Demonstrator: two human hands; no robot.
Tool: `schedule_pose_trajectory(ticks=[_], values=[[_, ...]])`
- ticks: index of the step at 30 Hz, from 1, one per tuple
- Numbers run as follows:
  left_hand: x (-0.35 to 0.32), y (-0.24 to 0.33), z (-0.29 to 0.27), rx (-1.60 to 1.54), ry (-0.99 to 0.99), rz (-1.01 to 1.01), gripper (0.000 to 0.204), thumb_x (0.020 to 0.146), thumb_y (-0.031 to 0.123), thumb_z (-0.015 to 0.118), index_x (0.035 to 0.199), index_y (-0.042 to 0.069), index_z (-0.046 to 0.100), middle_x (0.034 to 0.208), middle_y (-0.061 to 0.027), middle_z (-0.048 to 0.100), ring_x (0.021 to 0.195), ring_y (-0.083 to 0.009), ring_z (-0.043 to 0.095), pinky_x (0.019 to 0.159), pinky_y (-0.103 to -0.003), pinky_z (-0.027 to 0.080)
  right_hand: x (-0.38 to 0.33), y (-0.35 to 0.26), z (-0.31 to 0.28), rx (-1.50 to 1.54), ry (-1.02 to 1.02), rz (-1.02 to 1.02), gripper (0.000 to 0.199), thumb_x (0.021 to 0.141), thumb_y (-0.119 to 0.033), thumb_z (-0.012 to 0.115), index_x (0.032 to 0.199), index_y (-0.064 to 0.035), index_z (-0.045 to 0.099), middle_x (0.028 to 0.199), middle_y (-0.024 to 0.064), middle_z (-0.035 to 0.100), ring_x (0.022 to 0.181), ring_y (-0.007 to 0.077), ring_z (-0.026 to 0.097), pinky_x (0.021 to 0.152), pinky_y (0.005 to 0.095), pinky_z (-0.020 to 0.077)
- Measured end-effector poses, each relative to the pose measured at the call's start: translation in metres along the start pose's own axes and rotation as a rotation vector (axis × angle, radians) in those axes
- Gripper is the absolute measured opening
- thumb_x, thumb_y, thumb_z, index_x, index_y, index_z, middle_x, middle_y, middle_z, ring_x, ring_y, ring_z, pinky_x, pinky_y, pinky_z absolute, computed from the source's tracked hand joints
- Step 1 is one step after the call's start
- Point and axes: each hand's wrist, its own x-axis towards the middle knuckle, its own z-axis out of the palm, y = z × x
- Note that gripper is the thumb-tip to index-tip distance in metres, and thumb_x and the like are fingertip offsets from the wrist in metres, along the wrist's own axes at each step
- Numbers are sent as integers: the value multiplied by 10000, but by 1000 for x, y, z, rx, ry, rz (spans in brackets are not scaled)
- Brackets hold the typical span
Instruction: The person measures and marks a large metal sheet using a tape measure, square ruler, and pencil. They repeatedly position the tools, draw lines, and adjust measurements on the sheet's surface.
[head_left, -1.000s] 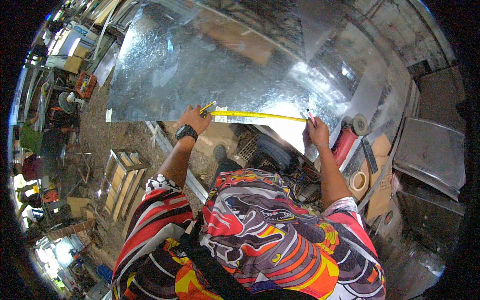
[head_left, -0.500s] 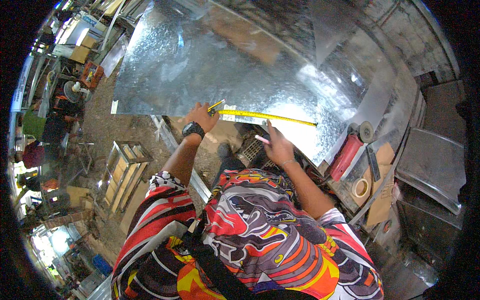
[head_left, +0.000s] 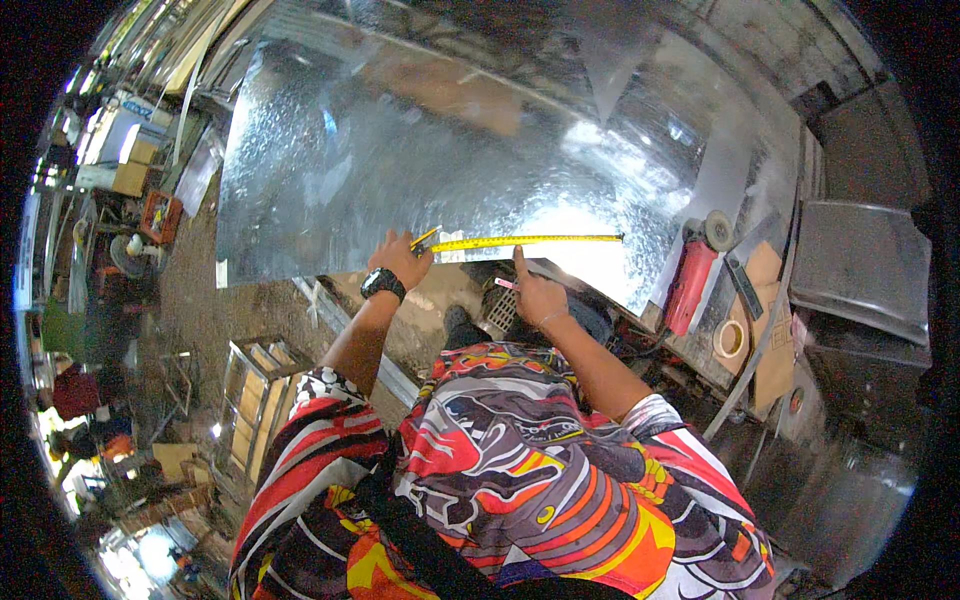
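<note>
A shiny galvanized metal sheet [head_left: 340,190] lies in front of me. My left hand [head_left: 402,264], with a black watch at the wrist, is closed at the sheet's near edge around a tape measure whose case is mostly hidden. A thin yellow pencil [head_left: 426,235] sticks out from the same fingers. The yellow tape blade [head_left: 540,240] runs rightward from this hand across the sheet. My right hand [head_left: 541,298] points its index finger at the sheet's edge, just below the blade. Its other fingers are curled round a slim pink-and-white stick [head_left: 507,285], kind unclear.
To the right lie a red angle grinder [head_left: 692,285], a tape roll [head_left: 731,338] and cardboard [head_left: 770,300]. A metal-framed wooden crate [head_left: 258,400] stands on the floor at left. A long metal bar [head_left: 365,340] passes beneath my left arm. A fan [head_left: 130,252] stands farther left.
The whole view has turned slightly, so the blade now looks nearly level. My right index finger sits a little farther left along the blade. Both hands keep their holds.
</note>
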Motion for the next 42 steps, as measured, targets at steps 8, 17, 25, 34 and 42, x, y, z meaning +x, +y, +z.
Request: schedule_pose_trajectory(ticks=[8,17,25,34,42], values=[[8,-9,6,5,-43,34,569,883,508,619,1289,111,655,1288,-237,619,1116,-474,655,956,-565,536,-2,-13,18,-48,136,107,1011,911,-227,673,1676,-212,11,871,249,742,737,431,726,643,559,579],[20,-17,6,-7,-166,140,587,896,516,590,1306,98,642,1304,-246,620,1092,-469,683,932,-557,557,-7,-38,18,12,70,288,1031,923,-218,673,1672,-250,-36,923,266,741,763,463,719,674,582,576],[32,-18,10,40,-238,202,605,908,519,567,1335,95,625,1308,-244,612,1088,-448,693,935,-555,557,-10,-47,13,11,81,348,1012,945,-231,658,1667,-317,-46,983,244,748,827,440,728,721,556,586],[26,-15,9,79,-170,224,622,920,512,553,1367,83,602,1302,-252,610,1083,-442,695,944,-533,560,-11,-42,15,17,48,357,1037,953,-249,659,1658,-336,-96,1010,258,745,859,434,733,753,558,591],[9,-13,-10,67,-178,224,597,913,503,572,1336,85,618,1287,-257,613,1079,-449,692,932,-545,559,-11,-44,14,32,40,354,1054,940,-234,676,1659,-342,-87,1030,240,746,861,435,729,756,559,584]])
